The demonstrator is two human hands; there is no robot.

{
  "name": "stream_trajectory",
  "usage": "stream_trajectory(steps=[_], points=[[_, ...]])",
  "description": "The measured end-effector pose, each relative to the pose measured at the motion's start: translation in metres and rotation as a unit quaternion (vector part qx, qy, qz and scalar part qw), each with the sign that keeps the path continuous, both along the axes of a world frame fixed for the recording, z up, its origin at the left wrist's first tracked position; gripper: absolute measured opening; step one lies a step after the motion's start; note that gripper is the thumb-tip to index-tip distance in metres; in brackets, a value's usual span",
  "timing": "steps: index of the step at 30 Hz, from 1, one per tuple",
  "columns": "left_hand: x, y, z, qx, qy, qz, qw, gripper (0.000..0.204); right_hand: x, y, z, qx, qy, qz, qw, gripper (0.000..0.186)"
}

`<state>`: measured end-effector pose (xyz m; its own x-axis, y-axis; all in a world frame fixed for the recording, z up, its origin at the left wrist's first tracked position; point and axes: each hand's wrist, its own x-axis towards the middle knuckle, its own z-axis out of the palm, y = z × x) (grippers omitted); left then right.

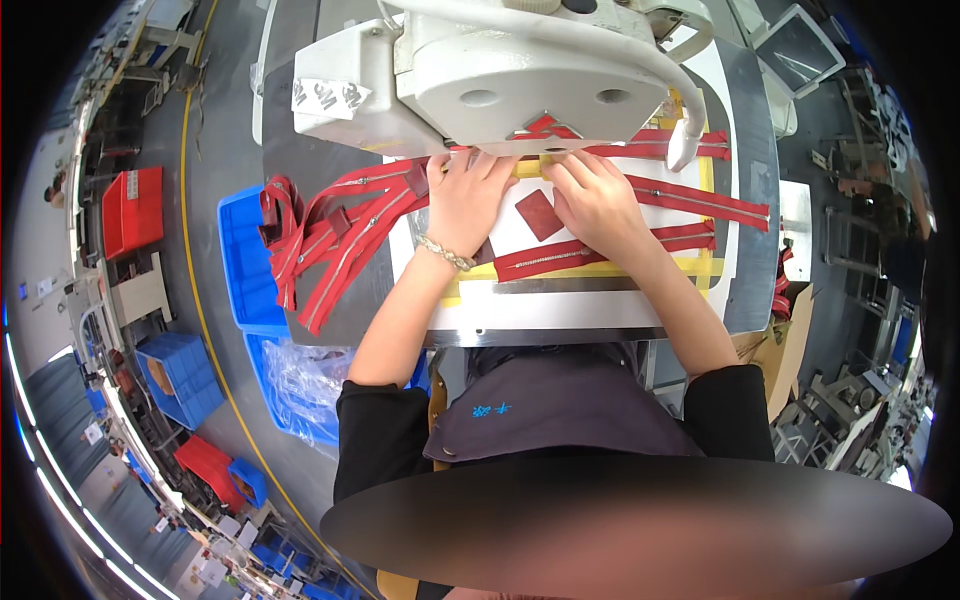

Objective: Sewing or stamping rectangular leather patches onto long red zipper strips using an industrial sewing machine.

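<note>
Zipper strips [700, 202], likely light and limp, best held by their flat edges, lie before the machine head [540, 95], left hand [468, 200] and right hand [600, 205] at its near edge, grips impossible to tell.

2 blue characters [492, 410] stand on the dark apron [570, 415], toward its left side. Dark print marks 1 white label [330, 97] on the white machine [540, 100].

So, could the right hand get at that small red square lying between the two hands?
Probably yes: the red square lies close beside the right hand, largely uncovered, and nothing visible seems to block the way.
</note>
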<state>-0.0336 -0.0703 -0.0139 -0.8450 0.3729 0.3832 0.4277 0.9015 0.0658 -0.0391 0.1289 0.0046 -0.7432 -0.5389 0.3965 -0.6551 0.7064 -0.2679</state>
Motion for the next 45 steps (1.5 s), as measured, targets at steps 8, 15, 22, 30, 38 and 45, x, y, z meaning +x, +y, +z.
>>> stream_trajectory(steps=[8,15,22,30,38,45], points=[[-0.046,-0.032,-0.007,0.077,-0.356,0.012,0.931,0.054,-0.011,0.008,-0.004,-0.032,0.027,0.009,0.999,0.024],[-0.065,-0.031,0.010,0.205,-0.484,-0.026,0.851,0.073,-0.011,0.013,-0.007,-0.035,0.018,-0.005,0.999,0.026],[-0.069,-0.033,0.007,0.254,-0.553,0.001,0.793,0.079,-0.012,0.013,-0.010,-0.037,0.019,-0.006,0.999,0.025],[-0.067,-0.030,0.017,0.255,-0.552,0.012,0.794,0.077,-0.011,0.012,-0.011,-0.044,0.021,-0.007,0.999,0.025],[-0.052,-0.033,-0.016,0.162,-0.383,-0.035,0.909,0.070,0.002,0.012,-0.015,-0.033,0.019,-0.015,0.999,0.027],[-0.033,-0.027,-0.004,0.147,-0.208,-0.076,0.964,0.080,0.015,0.012,-0.014,-0.034,0.016,-0.023,0.999,0.023]])
